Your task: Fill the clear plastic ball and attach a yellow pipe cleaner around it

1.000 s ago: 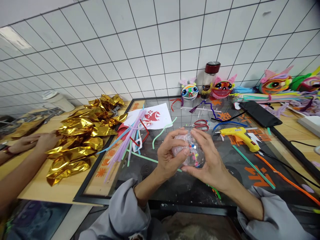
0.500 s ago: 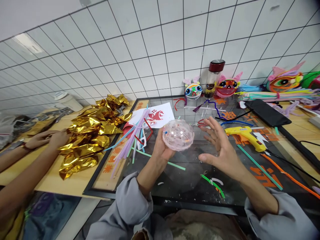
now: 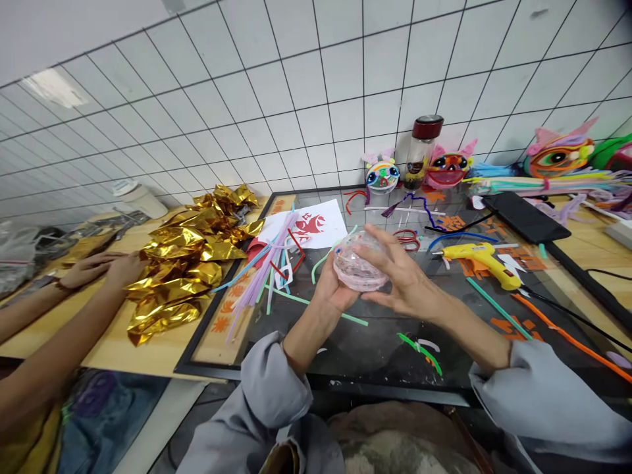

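A clear plastic ball (image 3: 359,268) with a pale pink band round its lower part sits between my two hands above the dark board. My left hand (image 3: 334,289) cups it from the left and below. My right hand (image 3: 402,273) curls over its right side, fingers across the top and thumb by the lower edge. Small coloured bits show through the clear wall, too small to name. On the board below lie a green pipe cleaner piece (image 3: 419,352) and a pale green strip (image 3: 316,307).
A yellow glue gun (image 3: 486,262) with a black cord lies to the right, near a black phone (image 3: 526,217). Behind stand decorated animal-face balls (image 3: 382,176) and a glass bottle (image 3: 419,158). At left, another person's hands (image 3: 106,266) touch gold foil (image 3: 182,247). Purple pipe cleaners (image 3: 269,260) lie nearer.
My right hand has moved left and closed onto the ball; before, it was spread open and apart from it. The ball has shifted slightly right and tilted in my left hand.
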`<state>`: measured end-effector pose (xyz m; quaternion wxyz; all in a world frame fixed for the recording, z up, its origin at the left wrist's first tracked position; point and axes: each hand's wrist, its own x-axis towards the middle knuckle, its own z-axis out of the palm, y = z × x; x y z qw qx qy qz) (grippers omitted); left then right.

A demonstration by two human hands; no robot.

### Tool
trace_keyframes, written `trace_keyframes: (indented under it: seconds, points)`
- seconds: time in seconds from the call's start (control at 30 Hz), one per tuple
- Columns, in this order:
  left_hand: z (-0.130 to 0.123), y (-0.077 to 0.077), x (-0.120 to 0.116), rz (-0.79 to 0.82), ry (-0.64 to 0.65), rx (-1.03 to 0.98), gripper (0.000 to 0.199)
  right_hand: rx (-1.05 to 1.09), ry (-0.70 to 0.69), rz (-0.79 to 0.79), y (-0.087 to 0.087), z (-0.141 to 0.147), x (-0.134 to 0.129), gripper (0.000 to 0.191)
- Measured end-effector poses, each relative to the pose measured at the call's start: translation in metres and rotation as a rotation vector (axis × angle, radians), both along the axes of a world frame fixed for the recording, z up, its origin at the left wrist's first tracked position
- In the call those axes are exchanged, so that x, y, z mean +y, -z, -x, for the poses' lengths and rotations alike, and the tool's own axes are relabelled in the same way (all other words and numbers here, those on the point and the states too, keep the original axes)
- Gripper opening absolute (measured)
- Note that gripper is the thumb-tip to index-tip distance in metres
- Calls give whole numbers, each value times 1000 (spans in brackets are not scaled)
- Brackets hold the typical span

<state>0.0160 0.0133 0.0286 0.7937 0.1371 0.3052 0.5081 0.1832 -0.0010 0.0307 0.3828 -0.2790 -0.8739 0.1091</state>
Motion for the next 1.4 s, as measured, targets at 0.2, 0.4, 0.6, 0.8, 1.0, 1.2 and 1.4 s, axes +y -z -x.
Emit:
trace_keyframes:
  seconds: [0.2,0.4,0.6,0.8,1.0,1.2,1.4]
  points:
    - [-4,4,3,33,-53,-42,28,31,24,-28,2,2,9,72]
    - [-10,-2,-3,83,-127,-102,21,144,100,-32,5,-3,6,77]
    - [-11,-2,-15,-144,-96,12,19,364,150,195,12,-14,5,78]
    - [-7,6,-22,-550,-191,393,63,585,119,400,15,-16,5,85]
    - [-2,13,-26,-1202,-114,1118,108,672,103,521,11,-9,0,83]
    - [-3,22,-19,-1217,-242,1230,99,639,86,577,15,-7,-8,82]
    - [0,23,-16,-1349,-241,1156,100,673,163,644,10,-14,-12,55]
